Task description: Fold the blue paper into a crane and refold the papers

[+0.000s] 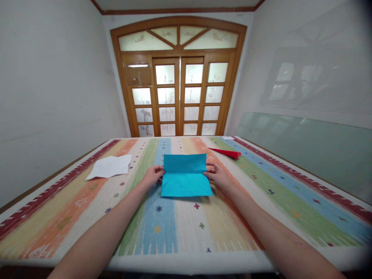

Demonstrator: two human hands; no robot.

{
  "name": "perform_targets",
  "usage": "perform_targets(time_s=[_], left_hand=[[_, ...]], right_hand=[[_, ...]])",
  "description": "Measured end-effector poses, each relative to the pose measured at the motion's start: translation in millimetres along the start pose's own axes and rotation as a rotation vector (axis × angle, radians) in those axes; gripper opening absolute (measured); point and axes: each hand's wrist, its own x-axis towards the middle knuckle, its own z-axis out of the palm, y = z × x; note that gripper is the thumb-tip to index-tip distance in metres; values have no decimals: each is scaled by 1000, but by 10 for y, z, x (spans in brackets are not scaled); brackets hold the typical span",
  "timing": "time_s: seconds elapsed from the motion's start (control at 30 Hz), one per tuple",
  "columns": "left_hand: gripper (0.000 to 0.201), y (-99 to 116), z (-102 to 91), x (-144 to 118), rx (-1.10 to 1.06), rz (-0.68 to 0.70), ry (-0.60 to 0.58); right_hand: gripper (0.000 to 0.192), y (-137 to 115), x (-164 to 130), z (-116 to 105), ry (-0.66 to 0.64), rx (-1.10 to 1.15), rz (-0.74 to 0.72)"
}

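A sheet of blue paper [186,184] with a crease across its middle is held just over the striped tablecloth. Its far half tilts up from the crease, while the near half slopes toward me. My left hand [154,175] pinches the left edge close to the crease. At the opposite edge, my right hand [217,175] grips the paper, thumb on top and fingers behind. Part of the fingers on both hands is hidden by the sheet.
To the left lies a creased white paper [109,167]. A folded red paper piece [226,153], long and pointed, rests at the back right. The striped tablecloth [192,232] covers the table. Wooden doors [178,97] stand beyond the far edge.
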Motion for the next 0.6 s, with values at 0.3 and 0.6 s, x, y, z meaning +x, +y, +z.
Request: perform_targets(time_s=[0.3,0.6], left_hand=[[23,23,-6,-21,-11,17,-40],[16,87,47,-74,42,-41,37]], right_hand=[[18,62,30,-62,-19,-128,26],[12,3,-51,1,-27,-192,23]])
